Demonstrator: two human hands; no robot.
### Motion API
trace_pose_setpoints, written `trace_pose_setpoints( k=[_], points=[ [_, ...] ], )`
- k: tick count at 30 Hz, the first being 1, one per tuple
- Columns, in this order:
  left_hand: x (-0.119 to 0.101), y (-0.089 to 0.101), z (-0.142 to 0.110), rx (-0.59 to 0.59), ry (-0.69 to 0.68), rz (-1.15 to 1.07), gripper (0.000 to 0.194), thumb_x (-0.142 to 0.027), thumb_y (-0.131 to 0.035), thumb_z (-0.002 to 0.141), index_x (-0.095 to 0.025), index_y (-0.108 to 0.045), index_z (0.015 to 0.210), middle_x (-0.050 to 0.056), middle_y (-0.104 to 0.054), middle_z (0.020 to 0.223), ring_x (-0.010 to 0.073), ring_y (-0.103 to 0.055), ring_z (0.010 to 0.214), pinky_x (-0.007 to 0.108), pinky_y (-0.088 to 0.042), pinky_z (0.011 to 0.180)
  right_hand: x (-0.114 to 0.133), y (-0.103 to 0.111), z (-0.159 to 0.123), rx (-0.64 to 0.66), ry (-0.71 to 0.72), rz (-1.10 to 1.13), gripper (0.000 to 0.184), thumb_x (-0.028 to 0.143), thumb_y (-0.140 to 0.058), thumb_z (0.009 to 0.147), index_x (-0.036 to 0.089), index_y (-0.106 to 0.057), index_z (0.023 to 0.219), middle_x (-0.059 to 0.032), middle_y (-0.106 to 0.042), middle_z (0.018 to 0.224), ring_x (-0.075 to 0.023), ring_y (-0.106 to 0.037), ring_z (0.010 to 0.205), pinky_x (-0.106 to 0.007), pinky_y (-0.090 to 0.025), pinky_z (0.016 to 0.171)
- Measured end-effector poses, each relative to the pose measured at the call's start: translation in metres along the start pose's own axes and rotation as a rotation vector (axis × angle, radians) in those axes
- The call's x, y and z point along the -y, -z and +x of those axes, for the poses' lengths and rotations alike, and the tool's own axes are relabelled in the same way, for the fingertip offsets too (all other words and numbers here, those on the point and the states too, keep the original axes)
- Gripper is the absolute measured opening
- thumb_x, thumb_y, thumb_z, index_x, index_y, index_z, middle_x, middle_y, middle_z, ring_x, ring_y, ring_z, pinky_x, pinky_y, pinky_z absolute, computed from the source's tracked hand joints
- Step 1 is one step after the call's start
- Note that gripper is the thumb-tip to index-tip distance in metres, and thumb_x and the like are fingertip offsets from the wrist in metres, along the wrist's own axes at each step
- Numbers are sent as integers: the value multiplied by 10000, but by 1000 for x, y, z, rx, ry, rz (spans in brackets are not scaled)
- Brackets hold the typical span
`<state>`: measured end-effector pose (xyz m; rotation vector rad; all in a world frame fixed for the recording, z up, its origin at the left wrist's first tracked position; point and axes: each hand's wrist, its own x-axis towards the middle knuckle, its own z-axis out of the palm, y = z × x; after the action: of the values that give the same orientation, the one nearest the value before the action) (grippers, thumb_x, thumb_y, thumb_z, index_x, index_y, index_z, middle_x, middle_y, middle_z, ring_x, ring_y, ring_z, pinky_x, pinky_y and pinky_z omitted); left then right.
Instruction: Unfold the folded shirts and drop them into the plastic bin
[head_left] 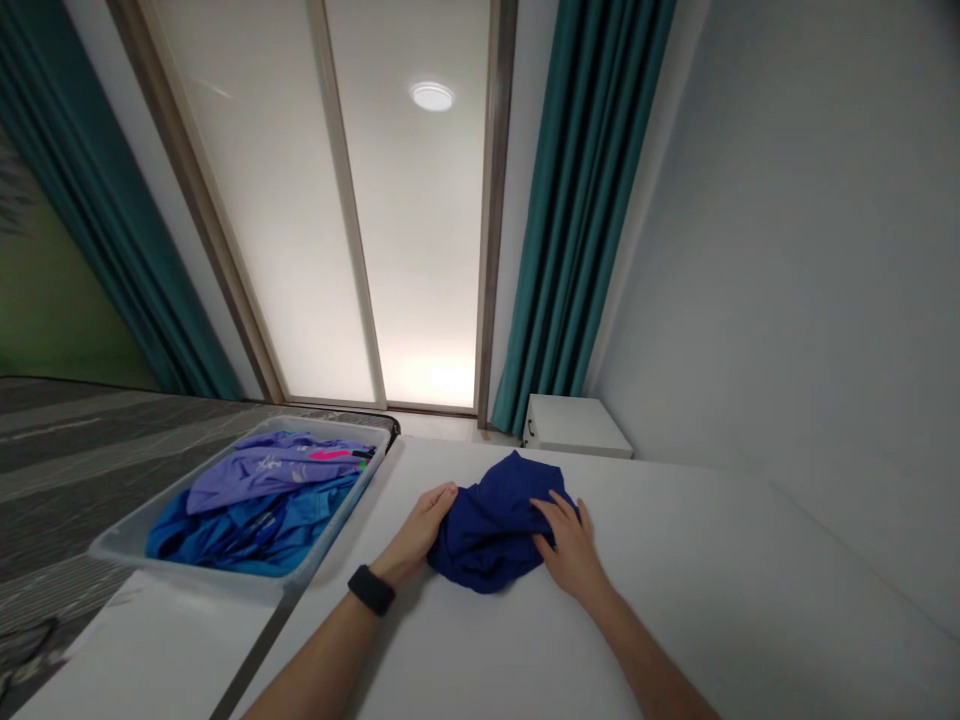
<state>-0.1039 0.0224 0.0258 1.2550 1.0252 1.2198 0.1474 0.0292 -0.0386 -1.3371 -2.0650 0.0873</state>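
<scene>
A dark blue garment [495, 525] lies bunched on the white table [675, 600] in front of me. My left hand [420, 530], with a black watch on its wrist, presses against the garment's left side, fingers curled on the cloth. My right hand [570, 540] lies flat on the garment's right edge, fingers spread over the fabric. Neither hand lifts the cloth off the table.
A grey plastic bin [135, 545] at the left holds purple and blue clothes [262, 495]. A small white cabinet [574, 425] stands behind the table by teal curtains [577, 220]. A white wall runs along the right side.
</scene>
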Motion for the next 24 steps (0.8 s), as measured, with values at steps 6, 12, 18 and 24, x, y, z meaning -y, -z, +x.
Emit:
trace_pose_setpoints(
  k=[6, 12, 18, 24],
  points=[
    [-6, 3, -1, -283, -186, 143, 447, -595, -581, 812, -196, -492, 631, -38, -490, 608, 145, -456, 605, 256, -385, 582, 15, 42, 7, -83, -187, 238, 275, 207, -457, 861, 232, -701, 987, -71, -727, 942, -259, -655, 937, -433, -500, 885],
    [-47, 9, 22, -49, -102, 153, 425, -578, -545, 838, -169, -624, 753, 9, -623, 713, 181, -559, 698, 285, -466, 666, 36, 129, 63, -32, -64, 336, 186, 258, -537, 867, 227, -712, 923, -30, -727, 880, -232, -658, 856, -348, -479, 805],
    [-97, 6, 85, -281, -447, 970, 214, -307, -471, 921, -170, -631, 960, 61, -633, 903, 225, -585, 899, 347, -461, 839, 21, 147, 145, -128, -18, -384, 316, 232, -453, 955, 180, -611, 1224, -135, -644, 1100, -278, -555, 1051, -415, -391, 914],
    [-45, 3, 60, 335, -543, 1501, 254, -291, -467, 943, -222, -594, 1152, 80, -622, 1092, 242, -578, 1032, 377, -439, 915, 22, 79, 103, 186, 93, -387, 318, 218, -395, 970, 165, -589, 1216, -115, -644, 1109, -252, -565, 1052, -381, -382, 913]
  ],
)
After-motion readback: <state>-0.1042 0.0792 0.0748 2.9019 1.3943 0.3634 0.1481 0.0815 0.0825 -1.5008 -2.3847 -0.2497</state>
